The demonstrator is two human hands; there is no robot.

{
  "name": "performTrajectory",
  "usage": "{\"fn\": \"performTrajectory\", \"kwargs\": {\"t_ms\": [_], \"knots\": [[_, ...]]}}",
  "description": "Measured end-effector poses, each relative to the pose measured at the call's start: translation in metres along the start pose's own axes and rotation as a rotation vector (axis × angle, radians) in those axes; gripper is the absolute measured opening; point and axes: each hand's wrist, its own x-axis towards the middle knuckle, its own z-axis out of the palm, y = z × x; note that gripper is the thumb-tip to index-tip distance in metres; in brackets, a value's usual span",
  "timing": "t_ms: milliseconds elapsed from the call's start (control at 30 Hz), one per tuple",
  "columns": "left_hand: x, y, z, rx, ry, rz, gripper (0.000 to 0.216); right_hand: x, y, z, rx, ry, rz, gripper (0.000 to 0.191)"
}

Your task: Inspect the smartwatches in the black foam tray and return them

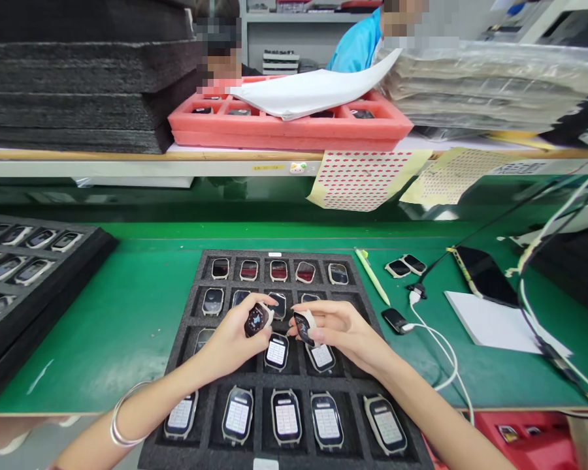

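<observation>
My left hand [242,329] is closed around a smartwatch case [257,320] without a strap, its dark screen lit with a dial. Another smartwatch case [304,326], also showing a lit face, is pinched between the thumb and fingers of my right hand [340,329]. Both hands hover over a black foam tray [208,372] divided into compartments. Several watches lie in it; the nearest row, such as one watch [287,418], shows white grid screens, while the far row, such as another watch [249,269], has dark or reddish screens. My forearms and hands hide some compartments.
At the left stands another foam tray [53,274] of watches. To the right lie a green pen [372,277], two watch cases [406,265], a small cabled black device [396,320], a phone [487,277] and white paper [490,326]. Red foam trays [289,134] sit on the shelf; people are behind.
</observation>
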Motion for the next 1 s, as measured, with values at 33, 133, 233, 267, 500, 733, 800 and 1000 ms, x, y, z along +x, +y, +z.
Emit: {"fn": "performTrajectory", "kwargs": {"t_ms": [33, 133, 233, 267, 500, 733, 800, 1000], "knots": [[0.0000, 0.0000, 0.0001, -0.002, -0.005, -0.005, 0.036, 0.0001, 0.0000, -0.0002, -0.001, -0.001, 0.002, 0.039], [-0.0004, 0.0001, 0.0000, 0.005, 0.000, -0.002, 0.037, 0.0001, -0.0004, -0.0005, -0.003, -0.004, -0.003, 0.039], [-0.0009, 0.0001, -0.0004, 0.010, 0.012, 0.006, 0.037, -0.0001, -0.0008, -0.0005, -0.014, -0.001, -0.007, 0.039], [-0.0011, 0.0000, -0.0006, 0.009, 0.011, 0.007, 0.037, -0.0002, -0.0009, -0.0005, -0.019, 0.000, -0.004, 0.039], [-0.0018, -0.0014, -0.0014, -0.001, 0.029, 0.015, 0.036, -0.0006, -0.0012, -0.0005, -0.037, 0.029, -0.016, 0.037], [-0.0001, -0.0004, -0.0025, -0.024, 0.036, 0.010, 0.038, -0.0010, -0.0022, -0.0012, -0.035, 0.021, -0.040, 0.035], [0.0000, -0.0016, -0.0024, -0.020, 0.031, 0.004, 0.037, -0.0011, -0.0022, -0.0011, -0.037, 0.024, -0.040, 0.035], [-0.0008, -0.0021, -0.0022, -0.010, 0.021, 0.006, 0.038, -0.0012, -0.0022, -0.0018, -0.039, 0.032, -0.034, 0.037]]}}
